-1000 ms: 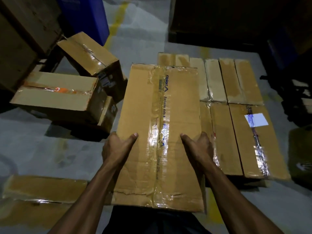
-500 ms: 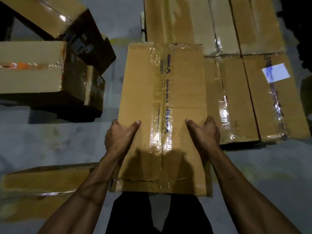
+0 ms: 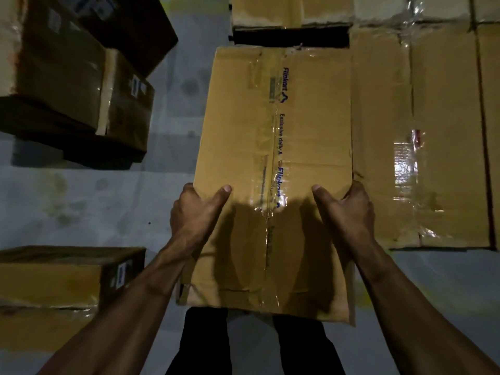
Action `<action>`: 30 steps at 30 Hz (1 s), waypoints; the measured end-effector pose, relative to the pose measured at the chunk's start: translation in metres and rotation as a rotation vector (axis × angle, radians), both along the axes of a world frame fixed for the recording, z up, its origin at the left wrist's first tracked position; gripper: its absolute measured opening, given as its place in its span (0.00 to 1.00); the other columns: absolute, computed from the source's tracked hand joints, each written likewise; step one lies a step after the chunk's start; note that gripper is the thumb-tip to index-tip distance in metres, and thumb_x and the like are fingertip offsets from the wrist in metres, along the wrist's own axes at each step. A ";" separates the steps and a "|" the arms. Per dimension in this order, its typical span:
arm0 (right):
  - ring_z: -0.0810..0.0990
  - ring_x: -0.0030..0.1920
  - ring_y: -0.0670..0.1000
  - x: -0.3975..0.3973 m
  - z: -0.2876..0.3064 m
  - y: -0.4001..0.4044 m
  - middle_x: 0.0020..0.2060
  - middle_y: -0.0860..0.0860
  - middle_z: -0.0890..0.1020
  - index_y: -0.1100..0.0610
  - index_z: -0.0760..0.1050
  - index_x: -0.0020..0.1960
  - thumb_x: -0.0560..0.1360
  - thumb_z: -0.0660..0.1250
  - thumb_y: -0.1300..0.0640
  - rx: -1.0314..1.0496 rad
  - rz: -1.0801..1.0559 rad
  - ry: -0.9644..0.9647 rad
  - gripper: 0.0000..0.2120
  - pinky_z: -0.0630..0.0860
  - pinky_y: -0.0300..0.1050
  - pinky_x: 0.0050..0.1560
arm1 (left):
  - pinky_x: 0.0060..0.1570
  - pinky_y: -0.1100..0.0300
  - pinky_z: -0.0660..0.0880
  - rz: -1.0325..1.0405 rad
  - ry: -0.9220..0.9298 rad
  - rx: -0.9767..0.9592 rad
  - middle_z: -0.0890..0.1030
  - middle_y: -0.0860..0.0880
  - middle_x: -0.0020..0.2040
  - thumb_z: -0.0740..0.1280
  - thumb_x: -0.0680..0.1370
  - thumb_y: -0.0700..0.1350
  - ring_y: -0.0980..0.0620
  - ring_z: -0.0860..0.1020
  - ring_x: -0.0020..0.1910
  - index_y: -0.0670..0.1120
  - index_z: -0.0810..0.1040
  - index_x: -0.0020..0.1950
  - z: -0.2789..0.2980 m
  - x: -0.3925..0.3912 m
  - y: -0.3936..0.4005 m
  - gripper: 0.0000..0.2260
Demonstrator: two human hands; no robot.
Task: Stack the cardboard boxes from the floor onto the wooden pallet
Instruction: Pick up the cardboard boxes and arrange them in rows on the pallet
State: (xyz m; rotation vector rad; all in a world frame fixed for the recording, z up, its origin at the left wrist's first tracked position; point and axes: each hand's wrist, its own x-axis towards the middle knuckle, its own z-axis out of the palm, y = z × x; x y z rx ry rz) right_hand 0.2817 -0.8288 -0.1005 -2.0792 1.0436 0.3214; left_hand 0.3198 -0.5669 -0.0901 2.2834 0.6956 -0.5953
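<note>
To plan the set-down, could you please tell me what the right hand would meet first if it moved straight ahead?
Probably the stacked box beside the carried box; the right hand is nearly against it already, though depth is unclear.

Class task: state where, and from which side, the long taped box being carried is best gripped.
Grip the long taped box by its two long side edges, one from each side, as the left hand and right hand do: it is long and narrow, its width spannable by both arms.
</note>
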 end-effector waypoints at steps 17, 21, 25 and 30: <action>0.71 0.63 0.58 0.042 -0.060 -0.049 0.60 0.57 0.74 0.58 0.75 0.64 0.65 0.65 0.31 -0.072 0.174 -0.168 0.38 0.72 0.50 0.59 | 0.59 0.45 0.76 0.142 -0.103 -0.110 0.78 0.47 0.55 0.72 0.75 0.60 0.42 0.78 0.55 0.50 0.72 0.58 -0.068 0.024 -0.042 0.19; 0.71 0.62 0.58 0.049 -0.071 -0.056 0.58 0.58 0.75 0.58 0.75 0.63 0.65 0.65 0.31 -0.079 0.186 -0.181 0.38 0.70 0.47 0.57 | 0.59 0.45 0.76 0.146 -0.110 -0.092 0.78 0.48 0.56 0.72 0.73 0.63 0.42 0.77 0.57 0.45 0.74 0.65 -0.075 0.030 -0.047 0.29; 0.71 0.61 0.58 0.057 -0.079 -0.058 0.56 0.58 0.75 0.59 0.76 0.60 0.66 0.66 0.34 -0.093 0.179 -0.173 0.35 0.68 0.46 0.55 | 0.60 0.45 0.76 0.127 -0.129 -0.087 0.79 0.46 0.58 0.71 0.71 0.65 0.42 0.78 0.57 0.46 0.74 0.65 -0.082 0.038 -0.052 0.31; 0.71 0.60 0.59 0.061 -0.084 -0.062 0.56 0.58 0.74 0.59 0.76 0.62 0.65 0.65 0.32 -0.111 0.169 -0.187 0.37 0.73 0.52 0.60 | 0.60 0.44 0.75 0.110 -0.148 -0.051 0.79 0.45 0.59 0.72 0.73 0.63 0.41 0.78 0.58 0.45 0.74 0.66 -0.087 0.044 -0.055 0.29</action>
